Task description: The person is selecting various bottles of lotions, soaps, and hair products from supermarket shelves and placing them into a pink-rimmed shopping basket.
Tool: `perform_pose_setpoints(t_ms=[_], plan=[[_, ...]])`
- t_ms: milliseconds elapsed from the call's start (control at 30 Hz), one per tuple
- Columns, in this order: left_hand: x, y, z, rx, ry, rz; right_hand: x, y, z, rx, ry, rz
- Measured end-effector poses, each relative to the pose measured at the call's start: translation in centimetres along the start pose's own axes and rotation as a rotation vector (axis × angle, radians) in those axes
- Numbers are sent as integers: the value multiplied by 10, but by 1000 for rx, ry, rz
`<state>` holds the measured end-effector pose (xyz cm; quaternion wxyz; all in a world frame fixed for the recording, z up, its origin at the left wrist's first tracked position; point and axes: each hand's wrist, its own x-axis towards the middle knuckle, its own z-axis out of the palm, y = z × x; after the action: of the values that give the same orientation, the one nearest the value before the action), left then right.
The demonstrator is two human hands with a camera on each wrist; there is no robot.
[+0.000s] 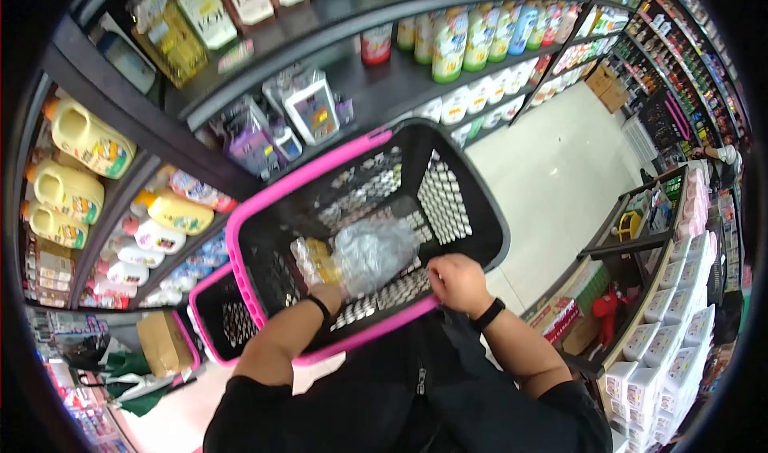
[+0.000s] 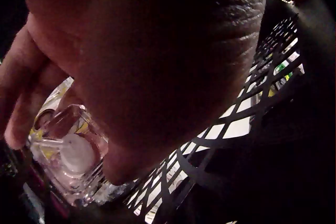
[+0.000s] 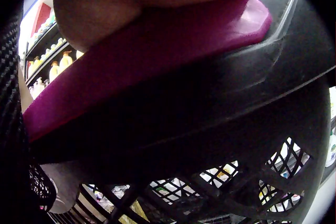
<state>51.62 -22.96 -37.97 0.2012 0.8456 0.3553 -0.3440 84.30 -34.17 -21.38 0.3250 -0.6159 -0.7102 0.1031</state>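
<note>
One pack [image 2: 77, 153] between left fingers [image 2: 20, 116]

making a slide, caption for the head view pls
Left hand reaching into a pink-rimmed black basket, right hand at its rim, shop shelves around

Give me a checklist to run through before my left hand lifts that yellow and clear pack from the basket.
1. Left hand at the pack: ok.
2. Firm grip on it: cannot tell, the palm hides much of it.
3. Right hand on the pink rim: ok.
4. Pack separate from the clear plastic bag: not ok, they sit right against each other.
5. Basket's open top unobstructed above the pack: ok.
</note>
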Motion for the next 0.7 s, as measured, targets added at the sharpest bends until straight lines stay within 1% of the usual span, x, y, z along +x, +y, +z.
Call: perform_pose_setpoints(t_ms=[33, 100, 167, 200, 233, 300, 333, 367, 433, 467, 500, 533, 567, 600, 633, 700], plan=[[1, 1, 0, 34, -22, 5, 0, 1, -1, -10, -28, 0], [5, -2, -3, 110, -77, 19, -3, 2, 1, -6, -21, 12], [15, -3, -8, 133, -166, 39, -3, 2, -2, 14, -48, 22], [19, 2, -15, 203, -227, 36, -2, 1, -7, 51, -105, 49], [22, 0, -21, 37, -210, 54, -2, 5, -7, 104, -155, 69], [29, -6, -40, -109, -16, 163, -2, 17, -8, 213, -267, 98], [35, -14, -46, -278, 165, 271, 2, 20, -15, 288, -329, 110], [23, -3, -83, -327, 274, 245, 6, 26, -20, 374, -416, 110], [-5, 13, -163, -464, 471, 295, 13, 38, -29, 427, -483, 85], [-18, 21, -205, -465, 572, 309, 19, 41, -39, 430, -515, 98], [-29, 28, -242, -468, 673, 321, 25, 49, -45, 427, -499, 35], [-38, 37, -272, -553, 773, 275, 30, 56, -52, 416, -491, -6], [-39, 44, -300, -638, 882, 230, 37, 65, -61, 400, -482, -53], [-31, 44, -326, -701, 967, 237, 39, 78, -65, 419, -479, -62], [-22, 45, -353, -760, 1055, 243, 46, 87, -78, 442, -529, -87], [-7, 52, -412, -830, 1205, 312, 49, 103, -96, 590, -480, -112]])
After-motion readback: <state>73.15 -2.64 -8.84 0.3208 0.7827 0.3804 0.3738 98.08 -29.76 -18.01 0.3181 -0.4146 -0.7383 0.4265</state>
